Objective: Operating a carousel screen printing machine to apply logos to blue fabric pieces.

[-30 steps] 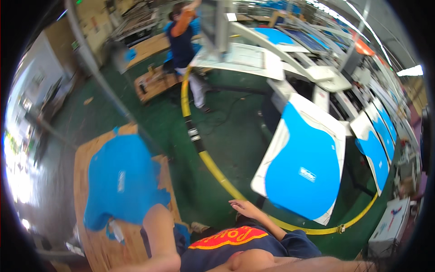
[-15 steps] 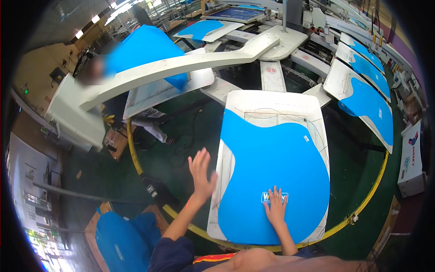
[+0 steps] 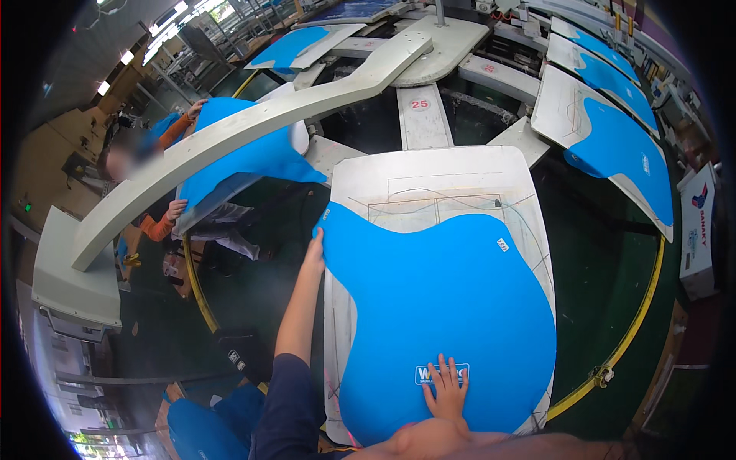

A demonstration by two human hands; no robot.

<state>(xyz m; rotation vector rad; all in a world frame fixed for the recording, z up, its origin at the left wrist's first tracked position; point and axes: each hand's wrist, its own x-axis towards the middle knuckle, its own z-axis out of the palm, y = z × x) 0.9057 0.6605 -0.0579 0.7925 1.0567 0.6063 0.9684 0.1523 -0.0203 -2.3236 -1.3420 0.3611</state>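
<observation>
A blue cut fabric piece (image 3: pixel 452 299) with wavy edges lies over a white printing pallet (image 3: pixel 429 170). It bears a white printed logo near the front and a small label at the far right. At its far-left corner my left hand (image 3: pixel 315 251) grips the edge of the fabric; some of the fingers are hidden there. My right hand (image 3: pixel 448 389) rests flat on the fabric over the logo, fingers spread, holding nothing.
A co-worker in orange sleeves (image 3: pixel 155 224) handles another blue piece (image 3: pixel 264 157) at the left pallet. A white curved machine arm (image 3: pixel 253 123) spans that side. More covered pallets (image 3: pixel 553 115) stand right. A yellow rail (image 3: pixel 625 337) curves around; blue fabric (image 3: pixel 195 429) is piled lower left.
My left hand has moved from the air beside the pallet to the fabric's far-left corner and taken hold. My right hand stays on the logo. The co-worker's blue piece has been lowered onto its pallet.
</observation>
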